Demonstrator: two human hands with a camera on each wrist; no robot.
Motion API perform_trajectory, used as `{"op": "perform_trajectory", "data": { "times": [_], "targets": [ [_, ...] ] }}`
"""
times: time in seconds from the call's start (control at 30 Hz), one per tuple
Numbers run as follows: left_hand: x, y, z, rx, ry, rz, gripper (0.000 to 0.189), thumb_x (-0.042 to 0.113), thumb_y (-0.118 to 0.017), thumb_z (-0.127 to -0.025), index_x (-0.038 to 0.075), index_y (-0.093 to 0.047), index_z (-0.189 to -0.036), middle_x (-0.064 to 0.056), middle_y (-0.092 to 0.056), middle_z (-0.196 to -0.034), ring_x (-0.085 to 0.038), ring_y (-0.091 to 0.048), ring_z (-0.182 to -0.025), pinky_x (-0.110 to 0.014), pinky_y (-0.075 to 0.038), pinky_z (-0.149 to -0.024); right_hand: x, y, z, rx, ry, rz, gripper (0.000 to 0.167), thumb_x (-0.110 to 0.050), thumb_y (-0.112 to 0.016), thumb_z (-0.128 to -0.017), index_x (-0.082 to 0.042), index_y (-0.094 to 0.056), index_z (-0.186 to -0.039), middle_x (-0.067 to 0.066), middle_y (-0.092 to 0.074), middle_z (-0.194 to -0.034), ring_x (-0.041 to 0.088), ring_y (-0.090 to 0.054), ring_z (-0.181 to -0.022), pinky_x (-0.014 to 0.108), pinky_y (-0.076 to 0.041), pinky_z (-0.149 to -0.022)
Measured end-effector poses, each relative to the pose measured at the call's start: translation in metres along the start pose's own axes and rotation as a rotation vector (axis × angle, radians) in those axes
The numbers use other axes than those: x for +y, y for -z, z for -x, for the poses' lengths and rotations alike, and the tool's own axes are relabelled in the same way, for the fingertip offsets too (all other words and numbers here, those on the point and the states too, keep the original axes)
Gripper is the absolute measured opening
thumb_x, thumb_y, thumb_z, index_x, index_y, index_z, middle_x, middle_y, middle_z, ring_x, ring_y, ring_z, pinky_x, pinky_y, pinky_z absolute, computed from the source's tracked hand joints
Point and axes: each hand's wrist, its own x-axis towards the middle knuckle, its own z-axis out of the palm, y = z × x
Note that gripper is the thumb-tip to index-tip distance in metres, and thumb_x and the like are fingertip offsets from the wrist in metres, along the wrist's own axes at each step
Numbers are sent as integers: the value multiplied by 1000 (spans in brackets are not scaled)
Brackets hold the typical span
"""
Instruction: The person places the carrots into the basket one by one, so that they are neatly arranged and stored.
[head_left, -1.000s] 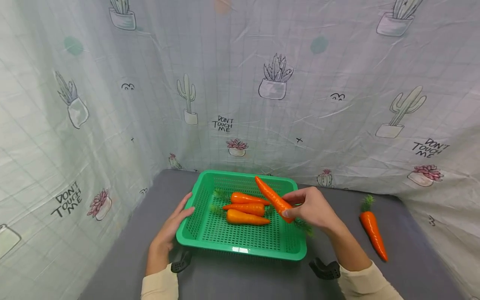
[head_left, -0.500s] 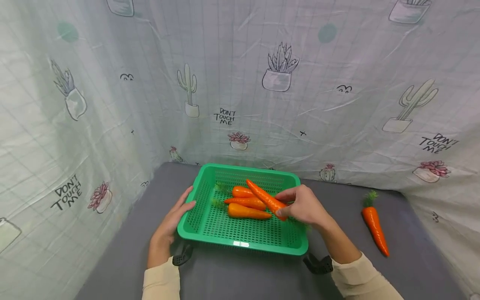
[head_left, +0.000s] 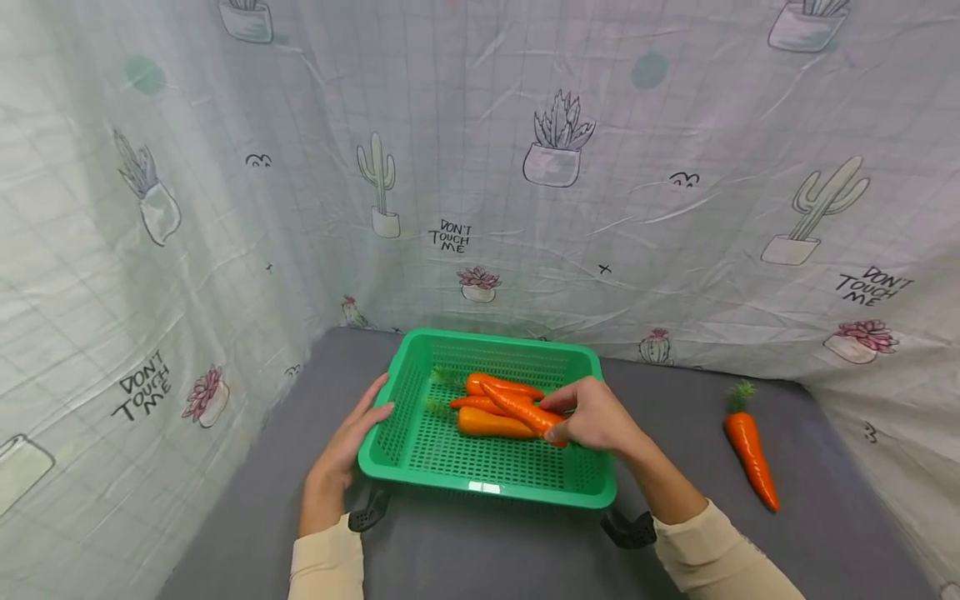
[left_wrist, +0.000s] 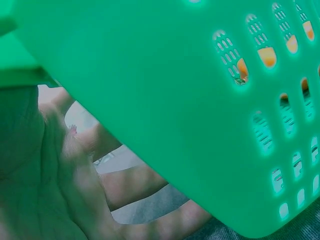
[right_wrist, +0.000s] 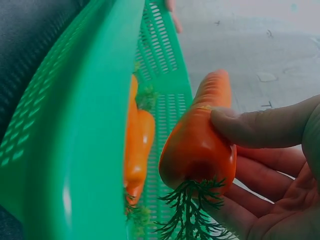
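Observation:
Between thumb and fingers, my right hand (head_left: 596,421) pinches an orange carrot (head_left: 517,406) near its thick leafy end. Its tip points to the back left, overlapping the other carrots inside a green plastic basket (head_left: 487,490). In the right wrist view, the held carrot's (right_wrist: 200,145) green fronds hang below the thumb. Three carrots lie side by side in the basket, the nearest one (head_left: 491,422) lighter orange. My left hand (head_left: 345,446) holds the basket's left rim, thumb over the edge. The left wrist view shows its fingers along the outside of the perforated basket wall (left_wrist: 140,110).
A separate carrot (head_left: 752,458) with green leaves lies on the grey table (head_left: 487,554) to the right of the basket. A pale curtain (head_left: 480,150) printed with cactus drawings encloses the back and sides.
My right hand has lowered the carrot into the basket and moved it left, over the others. My left hand stays on the rim.

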Motion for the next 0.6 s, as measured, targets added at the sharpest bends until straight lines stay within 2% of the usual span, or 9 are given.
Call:
{"op": "perform_trajectory", "data": {
  "times": [0.07, 0.2, 0.33, 0.5, 0.6],
  "targets": [
    [2, 0, -1, -7, 2, 10, 65, 47, -52, -108, 48, -21, -164, -3, -3, -177, -41, -10, -162, -71, -24, -120, 0, 0, -1, -6, 4, 8, 42, -2, -87, -78, -3, -78, -119, 16, -76, -122, 21, -74, -95, 35, -60, -71],
    [2, 0, -1, -9, 4, 2, 65, 48, -52, -107, 49, -21, -164, -3, -3, -178, -41, -10, -162, -71, -23, -120, -1, -2, -4, -20, 8, 36, 44, 0, -88, -76, -3, -79, -118, 17, -75, -125, 25, -73, -103, 35, -61, -75],
    [3, 1, -1, 7, -16, -13, 65, 49, -53, -107, 49, -22, -164, -2, -2, -178, -40, -3, -163, -75, -17, -119, -3, -4, -8, -36, 35, 53, 45, 4, -87, -74, -2, -79, -118, 19, -75, -124, 22, -74, -97, 34, -61, -74],
    [2, 2, -2, -5, -7, 23, 65, 46, -53, -108, 48, -21, -164, -5, -10, -176, -39, -22, -159, -62, -33, -117, -1, -10, -13, -61, 50, 86, 45, 5, -87, -72, -2, -80, -116, 16, -78, -118, 18, -72, -93, 33, -60, -74],
    [0, 1, -2, -5, -4, 21, 66, 46, -54, -107, 47, -22, -164, -4, -11, -176, -38, -21, -159, -61, -32, -118, 1, -15, -13, -72, 58, 101, 44, 6, -86, -71, -2, -80, -114, 15, -79, -113, 17, -71, -91, 33, -59, -73]
  ]
}}
